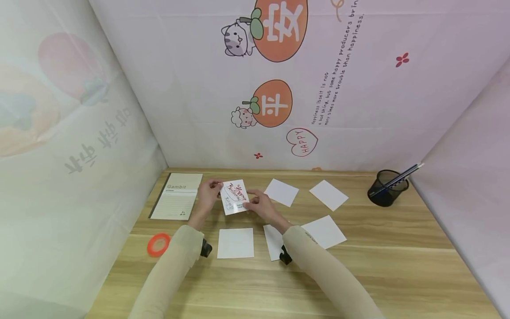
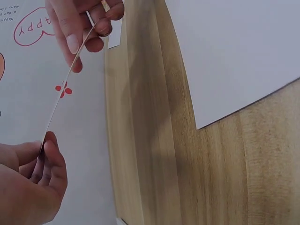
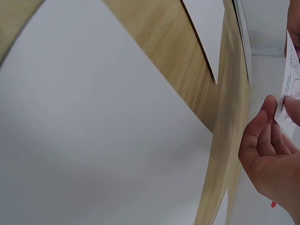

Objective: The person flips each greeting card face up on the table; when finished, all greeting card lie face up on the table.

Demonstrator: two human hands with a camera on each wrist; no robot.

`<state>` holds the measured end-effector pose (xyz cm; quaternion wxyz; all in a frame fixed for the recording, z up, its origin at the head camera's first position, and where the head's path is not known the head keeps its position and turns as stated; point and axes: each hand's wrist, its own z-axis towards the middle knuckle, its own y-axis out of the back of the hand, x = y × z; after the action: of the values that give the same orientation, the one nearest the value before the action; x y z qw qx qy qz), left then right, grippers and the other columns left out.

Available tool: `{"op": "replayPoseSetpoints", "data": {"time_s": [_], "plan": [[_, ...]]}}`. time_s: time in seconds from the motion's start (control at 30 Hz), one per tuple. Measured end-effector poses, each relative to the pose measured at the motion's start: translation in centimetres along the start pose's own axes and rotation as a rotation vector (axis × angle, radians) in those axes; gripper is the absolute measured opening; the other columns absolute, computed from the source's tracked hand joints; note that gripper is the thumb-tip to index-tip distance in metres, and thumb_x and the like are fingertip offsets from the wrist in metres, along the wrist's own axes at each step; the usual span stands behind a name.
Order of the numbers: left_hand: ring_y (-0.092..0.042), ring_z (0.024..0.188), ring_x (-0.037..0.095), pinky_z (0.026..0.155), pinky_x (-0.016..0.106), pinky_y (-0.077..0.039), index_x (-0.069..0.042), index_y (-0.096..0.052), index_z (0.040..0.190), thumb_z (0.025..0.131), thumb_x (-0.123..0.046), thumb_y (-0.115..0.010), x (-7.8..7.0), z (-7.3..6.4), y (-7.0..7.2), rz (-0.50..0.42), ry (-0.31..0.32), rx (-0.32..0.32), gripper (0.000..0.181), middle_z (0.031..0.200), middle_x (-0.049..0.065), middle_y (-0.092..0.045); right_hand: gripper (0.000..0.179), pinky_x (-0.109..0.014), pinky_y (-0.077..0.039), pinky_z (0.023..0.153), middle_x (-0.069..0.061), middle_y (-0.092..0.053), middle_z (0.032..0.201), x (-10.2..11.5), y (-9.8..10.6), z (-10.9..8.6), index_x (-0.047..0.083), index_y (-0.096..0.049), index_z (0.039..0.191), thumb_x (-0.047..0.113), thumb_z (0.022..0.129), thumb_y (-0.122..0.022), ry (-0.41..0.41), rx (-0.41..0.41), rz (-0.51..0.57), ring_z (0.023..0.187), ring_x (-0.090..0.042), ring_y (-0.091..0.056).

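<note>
Both hands hold one white card (image 1: 234, 197) printed with red and dark lettering, raised over the table. My left hand (image 1: 207, 196) pinches its left edge between thumb and fingers. At the lower right edge, my right hand (image 1: 264, 207) grips it with the thumb on the printed face. In the left wrist view the card (image 2: 60, 96) appears edge-on, spanning from the left hand (image 2: 35, 180) to the right hand (image 2: 75, 23). The right wrist view shows the printed side of the card (image 3: 289, 86) and the right hand's fingers (image 3: 265, 140) behind it.
Several blank white cards lie spread on the wooden table, among them a near card (image 1: 235, 243) and a far card (image 1: 329, 195). A notebook (image 1: 177, 201) lies at the back left, above a red tape ring (image 1: 151, 246). At the back right stands a black mesh cup (image 1: 383, 195) with pencils (image 1: 400, 177).
</note>
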<state>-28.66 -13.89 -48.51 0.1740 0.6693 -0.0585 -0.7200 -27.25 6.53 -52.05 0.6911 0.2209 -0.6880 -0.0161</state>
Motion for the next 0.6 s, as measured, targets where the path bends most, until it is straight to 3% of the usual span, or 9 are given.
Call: {"op": "replayPoseSetpoints", "data": {"time_s": [0.17, 0.27, 0.4, 0.6], "plan": [[-0.058, 0.059, 0.013, 0.071, 0.049, -0.056, 0.011, -0.064, 0.105, 0.093, 0.0, -0.06, 0.6, 0.3, 0.1, -0.044, 0.014, -0.088, 0.017, 0.088, 0.021, -0.063, 0.046, -0.04, -0.055, 0.072, -0.015, -0.068, 0.085, -0.3, -0.1, 0.1, -0.003, -0.054, 0.13, 0.009, 0.088, -0.069, -0.002, -0.011, 0.062, 0.079, -0.037, -0.066], [-0.062, 0.061, 0.023, 0.072, 0.05, -0.056, 0.011, -0.064, 0.104, 0.092, 0.002, -0.06, 0.9, 0.3, 0.2, -0.059, 0.047, -0.087, 0.016, 0.085, 0.018, -0.061, 0.041, -0.041, -0.056, 0.072, -0.014, -0.066, 0.082, -0.5, 0.0, 0.3, -0.004, -0.059, 0.124, 0.006, 0.086, -0.071, -0.019, -0.062, 0.098, 0.077, -0.036, -0.065], [-0.064, 0.078, 0.043, 0.076, 0.051, -0.056, 0.01, -0.062, 0.11, 0.089, 0.005, -0.061, 1.2, 0.1, 0.5, -0.002, 0.071, -0.002, 0.022, 0.086, 0.019, -0.062, 0.037, -0.04, -0.055, 0.076, -0.015, -0.066, 0.085, -0.6, 0.5, 0.6, -0.003, -0.062, 0.118, 0.002, 0.083, -0.072, -0.082, -0.159, 0.194, 0.081, -0.034, -0.064], [-0.06, 0.086, 0.031, 0.069, 0.032, -0.052, 0.005, -0.062, 0.121, 0.087, 0.0, -0.065, 2.0, -0.6, 0.5, 0.163, 0.062, 0.122, 0.035, 0.096, 0.018, -0.063, 0.034, -0.048, -0.053, 0.086, -0.018, -0.067, 0.091, -0.7, 1.0, 1.2, -0.007, -0.058, 0.117, -0.002, 0.085, -0.068, -0.101, -0.268, 0.313, 0.091, -0.04, -0.064]]}}
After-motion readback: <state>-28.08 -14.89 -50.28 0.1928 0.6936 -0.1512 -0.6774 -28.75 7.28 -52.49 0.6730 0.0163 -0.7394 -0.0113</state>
